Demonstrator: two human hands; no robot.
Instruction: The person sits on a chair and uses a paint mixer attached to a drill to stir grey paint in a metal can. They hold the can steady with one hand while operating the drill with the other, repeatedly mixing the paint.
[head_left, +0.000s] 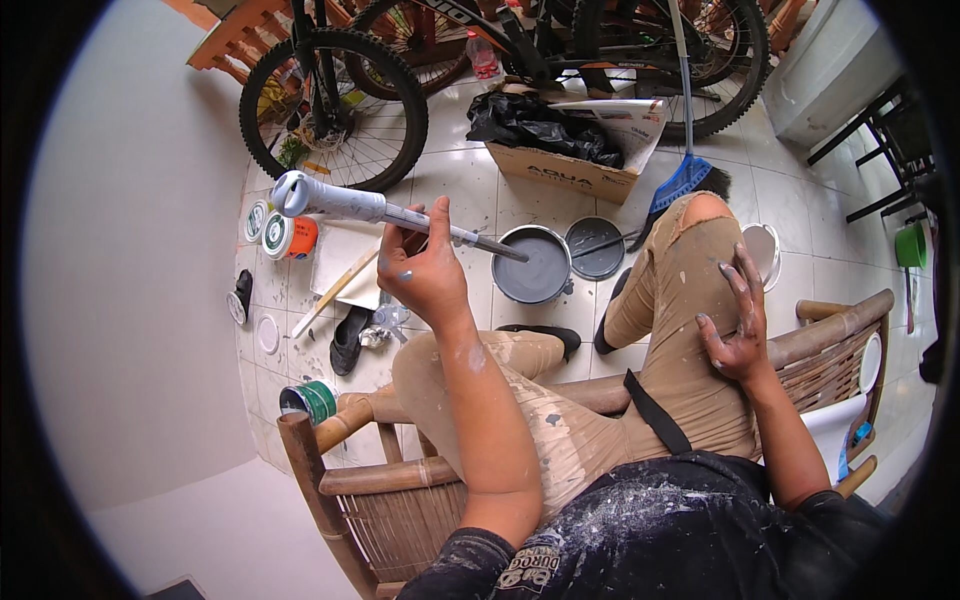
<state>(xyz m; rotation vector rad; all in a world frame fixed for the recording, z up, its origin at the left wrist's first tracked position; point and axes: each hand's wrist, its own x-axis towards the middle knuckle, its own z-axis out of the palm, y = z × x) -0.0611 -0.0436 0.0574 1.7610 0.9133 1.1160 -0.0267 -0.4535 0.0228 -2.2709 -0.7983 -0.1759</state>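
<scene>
A slim metal rod with a thick white handle (335, 202) is gripped in my left hand (428, 272), fingers wrapped round its shaft. The rod slants down to the right, its tip reaching the grey paint (520, 274) in a round pail (530, 299) on the floor. Whether the tip is under the surface I cannot tell. My right hand (740, 330) lies on my right thigh, fingers spread, holding nothing; grey smears mark it. Touching the pail's right side or close to it is a grey-coated round lid (596, 266) with a dark stick (602, 244) across it.
Beyond the pail stand a cardboard box (560, 168) with a black plastic bag (540, 128), a blue broom (683, 180) and bicycles (332, 110). Small paint tubs (290, 236), a wooden strip (338, 290) and a black sandal (349, 341) lie left. I sit on a bamboo bench (395, 475).
</scene>
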